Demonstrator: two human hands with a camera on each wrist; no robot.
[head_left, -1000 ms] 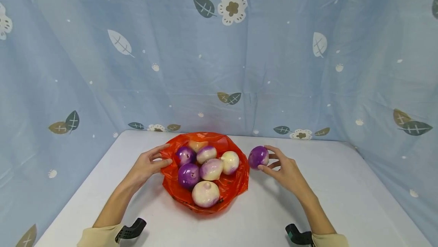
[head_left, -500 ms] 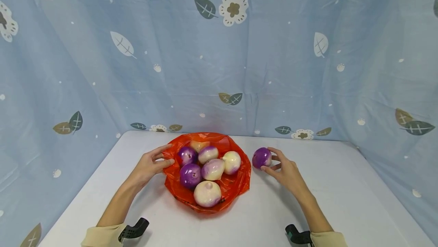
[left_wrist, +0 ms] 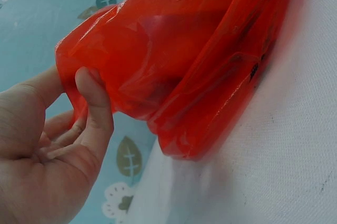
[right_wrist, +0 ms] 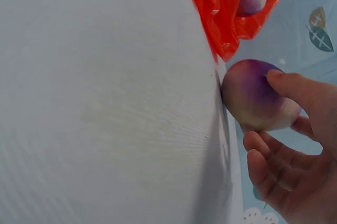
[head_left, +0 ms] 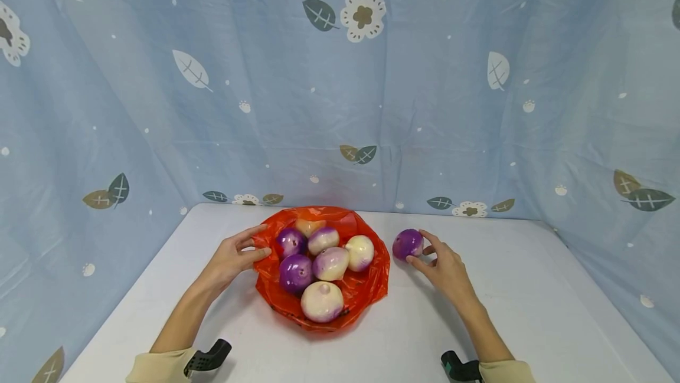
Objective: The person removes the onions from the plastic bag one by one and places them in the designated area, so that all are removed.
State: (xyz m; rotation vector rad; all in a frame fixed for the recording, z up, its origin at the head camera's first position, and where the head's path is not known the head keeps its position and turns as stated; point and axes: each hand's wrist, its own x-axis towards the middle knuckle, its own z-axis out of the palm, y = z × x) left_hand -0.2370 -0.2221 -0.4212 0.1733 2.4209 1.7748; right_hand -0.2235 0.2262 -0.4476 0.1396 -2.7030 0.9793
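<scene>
A red plastic bag (head_left: 366,295) lies spread wide on the white table, with several purple-and-white onions inside, among them a pale onion (head_left: 322,301) at the front and a dark purple onion (head_left: 296,274). My left hand (head_left: 229,262) pinches the bag's left rim between thumb and fingers; the left wrist view has the thumb pressed on the red plastic (left_wrist: 152,60). To the right of the bag, my right hand (head_left: 445,268) holds a single purple onion (head_left: 408,244) between thumb and fingers. In the right wrist view that onion (right_wrist: 258,97) appears to touch the tabletop, its far side hidden.
The white table (head_left: 520,300) reaches back to a blue curtain (head_left: 446,105) printed with leaves and flowers. Black camera mounts (head_left: 208,356) stick out at both wrists.
The single onion and my right hand have shifted slightly right and down, away from the bag. My left hand keeps its hold on the rim; the whole view has drifted a little.
</scene>
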